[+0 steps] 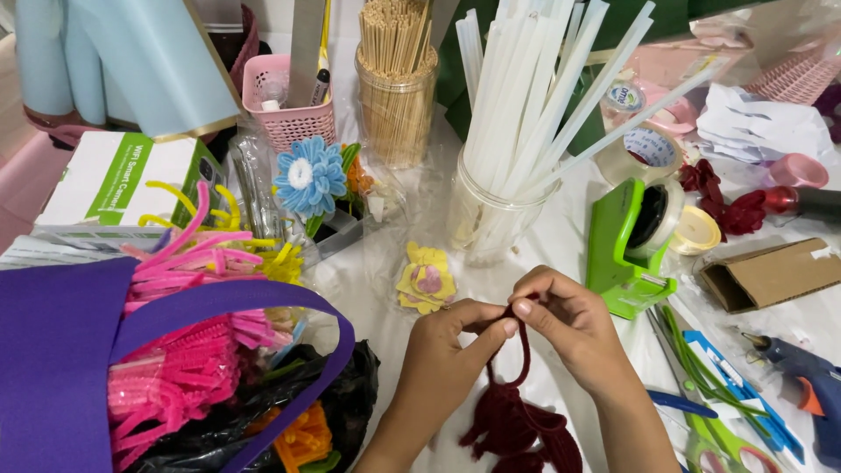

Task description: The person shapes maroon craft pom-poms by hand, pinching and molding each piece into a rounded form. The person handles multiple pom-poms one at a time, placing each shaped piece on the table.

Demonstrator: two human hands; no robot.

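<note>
My left hand (pixel 455 346) and my right hand (pixel 565 320) meet over the white table, both pinching the top end of a dark red pipe cleaner (pixel 523 355). The stem bends down between my wrists into a bunch of dark red folded loops (pixel 521 429) lying on the table near the bottom edge. A small yellow and pink flower (pixel 426 280) lies just beyond my left hand.
A purple bag (pixel 61 350) with pink pipe cleaners (pixel 188 350) fills the left. Behind stand a jar of glue sticks (pixel 495 210), a jar of wooden skewers (pixel 394 96), a blue flower (pixel 308 177). Right: green tape dispenser (pixel 624 250), scissors (pixel 710 412), blue glue gun (pixel 806 381), cardboard box (pixel 771 273).
</note>
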